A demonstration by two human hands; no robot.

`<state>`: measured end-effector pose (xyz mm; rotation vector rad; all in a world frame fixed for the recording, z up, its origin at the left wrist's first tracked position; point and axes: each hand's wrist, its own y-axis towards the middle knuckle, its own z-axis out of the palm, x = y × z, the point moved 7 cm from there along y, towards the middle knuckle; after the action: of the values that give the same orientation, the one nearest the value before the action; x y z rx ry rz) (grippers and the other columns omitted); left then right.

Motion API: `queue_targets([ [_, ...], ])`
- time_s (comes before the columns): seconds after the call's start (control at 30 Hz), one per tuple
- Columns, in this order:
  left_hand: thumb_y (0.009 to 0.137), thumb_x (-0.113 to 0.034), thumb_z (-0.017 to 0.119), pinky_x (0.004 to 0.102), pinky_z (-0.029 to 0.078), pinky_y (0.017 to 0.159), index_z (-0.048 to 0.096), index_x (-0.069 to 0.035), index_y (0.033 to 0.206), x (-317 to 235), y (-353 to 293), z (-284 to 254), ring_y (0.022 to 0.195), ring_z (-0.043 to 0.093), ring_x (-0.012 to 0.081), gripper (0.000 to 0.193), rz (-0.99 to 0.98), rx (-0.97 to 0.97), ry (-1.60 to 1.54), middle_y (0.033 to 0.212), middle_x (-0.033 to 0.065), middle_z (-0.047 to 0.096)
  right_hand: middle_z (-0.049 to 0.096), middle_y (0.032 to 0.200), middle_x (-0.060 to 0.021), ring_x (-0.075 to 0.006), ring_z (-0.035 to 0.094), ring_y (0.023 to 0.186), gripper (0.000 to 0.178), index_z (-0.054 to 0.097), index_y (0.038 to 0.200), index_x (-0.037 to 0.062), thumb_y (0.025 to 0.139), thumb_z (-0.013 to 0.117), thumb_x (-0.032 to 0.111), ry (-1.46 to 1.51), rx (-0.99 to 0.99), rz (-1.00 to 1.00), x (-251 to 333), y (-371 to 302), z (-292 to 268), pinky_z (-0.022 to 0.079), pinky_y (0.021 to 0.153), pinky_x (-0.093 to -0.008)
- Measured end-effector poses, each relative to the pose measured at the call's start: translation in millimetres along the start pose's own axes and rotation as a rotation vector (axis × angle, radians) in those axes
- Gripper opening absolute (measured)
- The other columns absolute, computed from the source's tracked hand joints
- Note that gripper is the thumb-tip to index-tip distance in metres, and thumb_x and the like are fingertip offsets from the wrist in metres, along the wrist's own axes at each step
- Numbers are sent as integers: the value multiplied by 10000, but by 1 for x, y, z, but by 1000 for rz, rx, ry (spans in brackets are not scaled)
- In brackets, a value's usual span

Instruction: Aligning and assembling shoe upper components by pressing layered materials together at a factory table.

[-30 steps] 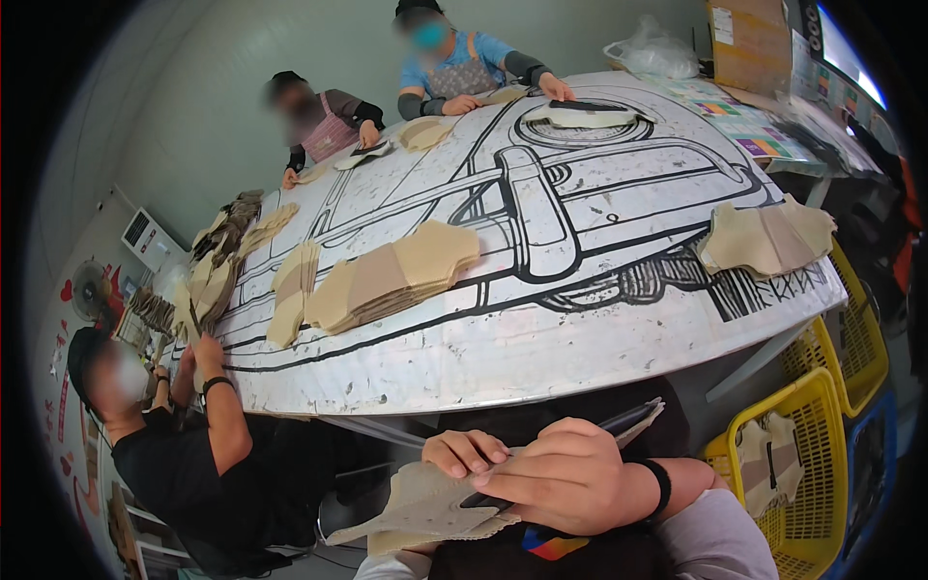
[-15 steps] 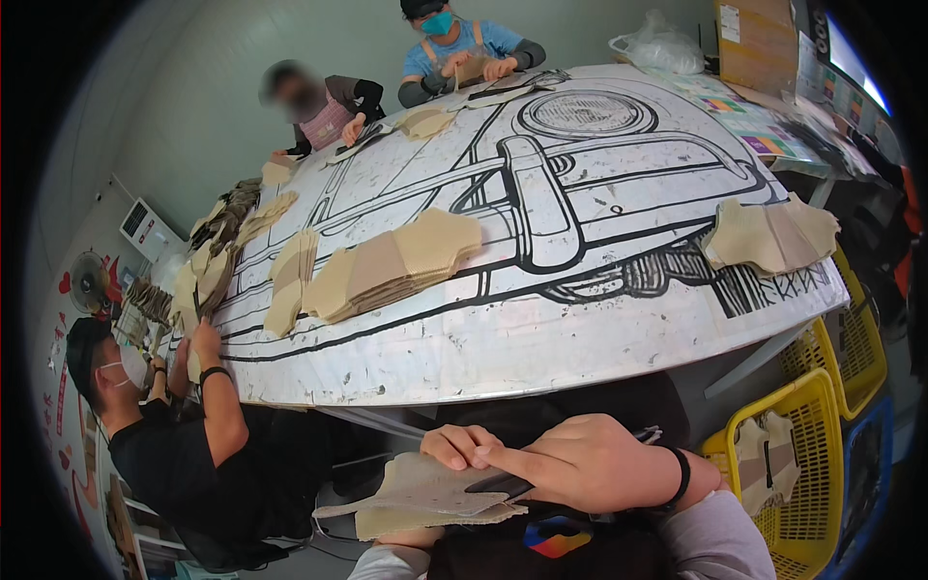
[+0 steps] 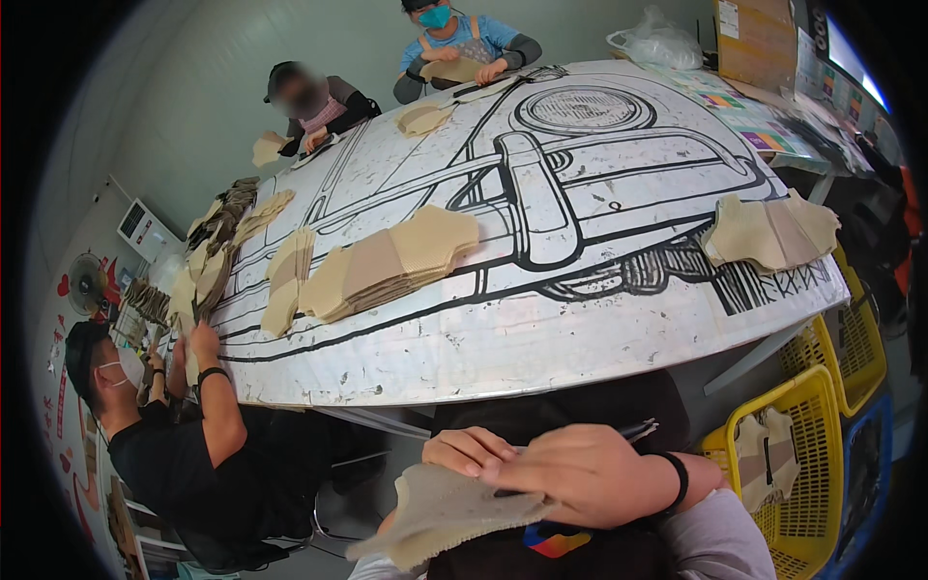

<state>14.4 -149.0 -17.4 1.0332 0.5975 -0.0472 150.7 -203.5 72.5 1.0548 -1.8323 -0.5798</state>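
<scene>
Over my lap, my left hand (image 3: pixel 468 450) is closed on the upper edge of a beige mesh fabric piece (image 3: pixel 449 503), which hangs down toward me with its lower edge smeared by motion. My right hand (image 3: pixel 585 474) is closed beside it, its fingers blurred at the fabric's upper right edge. A slim dark tool (image 3: pixel 638 428) sticks out behind my right hand; its kind is mostly hidden by the palm. Both hands are just in front of the near edge of the white table (image 3: pixel 464 377).
Beige fabric stacks lie on the table: a large one (image 3: pixel 396 261), a narrow one (image 3: pixel 288 280), and another (image 3: pixel 773 232) at the right. A yellow basket (image 3: pixel 807 522) holds fabric pieces at my right. A co-worker in black (image 3: pixel 184 474) sits at left; two people work across the table.
The fabric in my left hand has swung down and turned, showing one broad face where layered edges showed before. My right hand's fingers have moved slightly. Across the table, both co-workers have shifted their fabric pieces.
</scene>
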Motion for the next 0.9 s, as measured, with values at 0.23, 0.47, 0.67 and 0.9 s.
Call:
queue_targets([
  [0.23, 854, -163, 626, 530, 487, 863, 584, 33, 985, 8, 0, 2, 964, 578, 393, 240, 0, 27, -88, 979, 208, 583, 656, 956, -36, -175, 640, 762, 366, 635, 1028, 78, 668, 697, 89, 88, -83, -52, 2, -5, 0, 505, 640, -261],
  [0.47, 817, -186, 659, 461, 470, 862, 498, -26, 1073, -24, 4, -15, 925, 597, 322, 342, -157, -374, 483, 954, 179, 595, 675, 995, -49, -174, 659, 810, 273, 658, 988, 66, 716, 687, 64, 47, -47, -44, 2, -2, -3, 530, 683, -268],
  [0.67, 803, -160, 655, 371, 520, 697, 635, -26, 969, -52, 30, 0, 771, 664, 314, 215, -24, 94, 667, 866, 193, 672, 668, 954, -17, -174, 646, 757, 356, 657, 981, 81, 630, 713, 62, -14, -76, -32, -9, -8, 1, 507, 637, -257],
  [0.9, 779, -232, 652, 314, 506, 553, 691, -1, 813, -56, 34, 24, 693, 671, 317, 237, -134, 200, 844, 783, 166, 679, 666, 930, -41, -221, 637, 745, 346, 659, 977, 62, 638, 704, 15, 162, -33, 47, -9, -1, 11, 522, 654, -298],
])
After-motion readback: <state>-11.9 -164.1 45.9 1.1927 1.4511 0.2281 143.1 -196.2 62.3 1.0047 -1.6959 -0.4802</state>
